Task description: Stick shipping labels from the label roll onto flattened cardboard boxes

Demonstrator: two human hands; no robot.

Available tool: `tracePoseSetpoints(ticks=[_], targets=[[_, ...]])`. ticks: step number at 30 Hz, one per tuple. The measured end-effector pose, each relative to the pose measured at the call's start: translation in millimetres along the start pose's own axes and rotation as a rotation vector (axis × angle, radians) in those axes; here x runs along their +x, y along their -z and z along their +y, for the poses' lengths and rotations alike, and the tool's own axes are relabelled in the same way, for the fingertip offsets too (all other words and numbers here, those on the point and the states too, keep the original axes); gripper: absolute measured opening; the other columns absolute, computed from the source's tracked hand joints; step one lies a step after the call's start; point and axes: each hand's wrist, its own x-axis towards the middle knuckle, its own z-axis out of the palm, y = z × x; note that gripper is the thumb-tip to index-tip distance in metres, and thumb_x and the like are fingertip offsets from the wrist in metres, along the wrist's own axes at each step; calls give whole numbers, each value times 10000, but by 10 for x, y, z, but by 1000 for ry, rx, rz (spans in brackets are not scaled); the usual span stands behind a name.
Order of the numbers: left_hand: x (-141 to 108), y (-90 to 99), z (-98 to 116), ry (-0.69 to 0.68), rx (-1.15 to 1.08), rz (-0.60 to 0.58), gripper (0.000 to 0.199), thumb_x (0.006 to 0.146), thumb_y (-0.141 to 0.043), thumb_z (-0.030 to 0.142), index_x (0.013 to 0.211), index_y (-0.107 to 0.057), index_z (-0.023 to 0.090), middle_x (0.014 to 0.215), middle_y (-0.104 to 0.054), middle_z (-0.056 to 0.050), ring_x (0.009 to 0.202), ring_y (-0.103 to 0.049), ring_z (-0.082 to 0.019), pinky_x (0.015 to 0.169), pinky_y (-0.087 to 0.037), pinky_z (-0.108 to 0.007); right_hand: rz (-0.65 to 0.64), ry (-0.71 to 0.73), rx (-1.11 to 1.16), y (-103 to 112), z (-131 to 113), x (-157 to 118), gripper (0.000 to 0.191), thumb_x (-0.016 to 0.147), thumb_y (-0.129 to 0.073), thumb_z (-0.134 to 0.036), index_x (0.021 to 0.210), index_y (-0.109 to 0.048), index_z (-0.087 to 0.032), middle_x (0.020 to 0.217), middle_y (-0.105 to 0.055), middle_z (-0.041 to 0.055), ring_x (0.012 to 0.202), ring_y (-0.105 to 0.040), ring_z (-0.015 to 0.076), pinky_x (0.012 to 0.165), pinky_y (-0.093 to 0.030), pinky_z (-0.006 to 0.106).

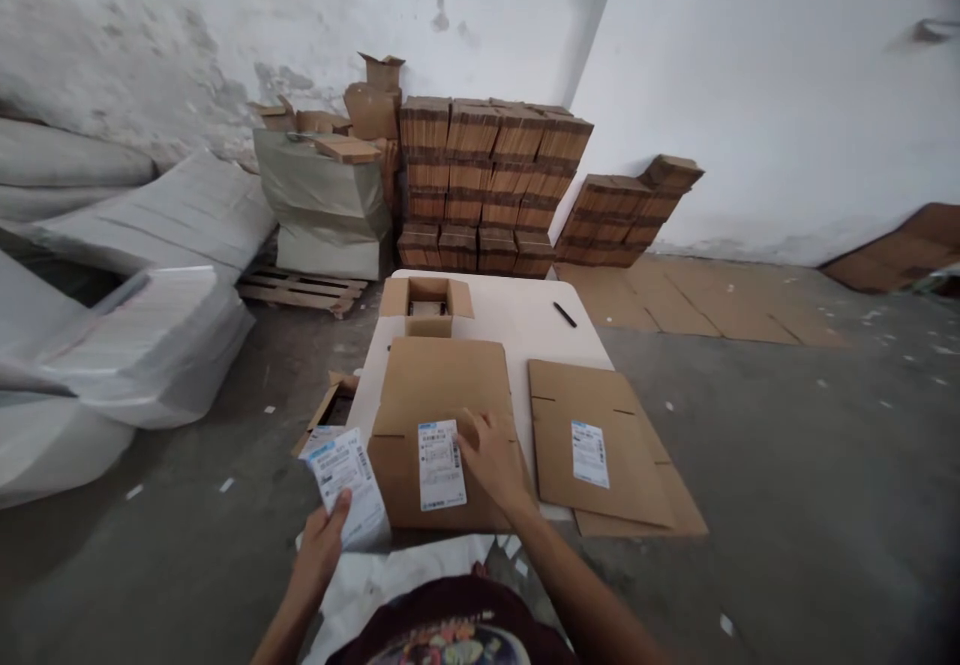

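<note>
My left hand grips a sheaf of printed white labels at the left of the table, thumb on top. My right hand rests at the right edge of a white label that lies on a flat brown carton. Its fingers are bent over the label's upper right part; whether they pinch it is too small to tell. To the right, another flat carton bears a similar label, with more flat cardboard beneath.
A small open box and a black pen-like object are on the white table. Another open box is at its left side. Stacked cardboard and a wooden pallet stand behind; wrapped bundles lie left.
</note>
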Motion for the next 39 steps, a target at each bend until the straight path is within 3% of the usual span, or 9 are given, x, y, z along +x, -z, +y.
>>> tracePoseSetpoints(ticks=[4,9,18,23,27,32,35,37,39], targets=[[47,-76,54,-44,50,-59,435,809,-500,447,969,-680,85,1051,-716,-164,1103,-611,-329,1001,-432,-433,-45,-7,18,-116,-9,278,209,797,-605,-269,978,-655,-178,1007,-612,83,979,-549,217,880,-406,336],[3,-162,151,-166,192,-11,558,813,-431,511,1086,-619,63,1223,-617,-217,1183,-546,-338,1066,-348,-444,-125,-28,41,-155,-36,435,35,718,-674,-189,712,-646,-169,840,-637,58,832,-556,180,759,-395,288],[0,-286,226,-140,217,-54,510,778,-436,513,1024,-628,109,1149,-662,-192,1166,-553,-347,1041,-373,-434,-307,-64,316,-97,122,610,165,703,-712,-278,668,-616,-149,625,-621,-14,584,-547,107,595,-420,244],[22,-276,228,-155,202,-27,495,753,-467,515,1007,-646,130,1110,-687,-161,1125,-584,-330,1014,-405,-421,-262,-38,482,171,279,828,381,881,-475,-492,792,-596,-141,737,-646,20,659,-590,110,647,-468,270],[40,-273,228,-146,183,-41,570,752,-455,551,1029,-642,90,1101,-684,-192,1095,-599,-347,995,-417,-455,-238,-26,443,218,210,1208,378,881,-474,-495,821,-592,-141,708,-616,-1,627,-566,108,648,-462,282],[34,-280,230,-146,125,-69,609,745,-478,584,1044,-636,77,1144,-664,-202,1120,-589,-347,972,-447,-432,-102,-50,235,-24,-89,1483,397,744,-664,-449,966,-603,-126,1004,-643,125,1004,-567,243,875,-413,397],[17,-265,247,-179,122,2,598,747,-483,578,1026,-637,72,1152,-653,-215,1166,-554,-357,1031,-393,-453,-34,0,121,-180,-204,1334,631,626,-757,-462,1158,-575,-174,1337,-488,177,1322,-306,341,1065,-194,493],[11,-244,245,-177,102,46,573,734,-498,579,975,-654,83,1111,-672,-209,1175,-547,-359,1046,-379,-457,-41,55,71,-205,-166,1179,768,584,-770,-503,1263,-520,-244,1474,-345,127,1402,-143,326,1106,-52,506],[10,-220,221,-131,63,45,519,723,-522,564,903,-675,102,1017,-710,-187,1138,-577,-356,1022,-411,-450,0,-4,51,-139,-7,1018,864,562,-750,-568,1313,-483,-235,1510,-275,131,1420,-77,327,1107,-24,527]])
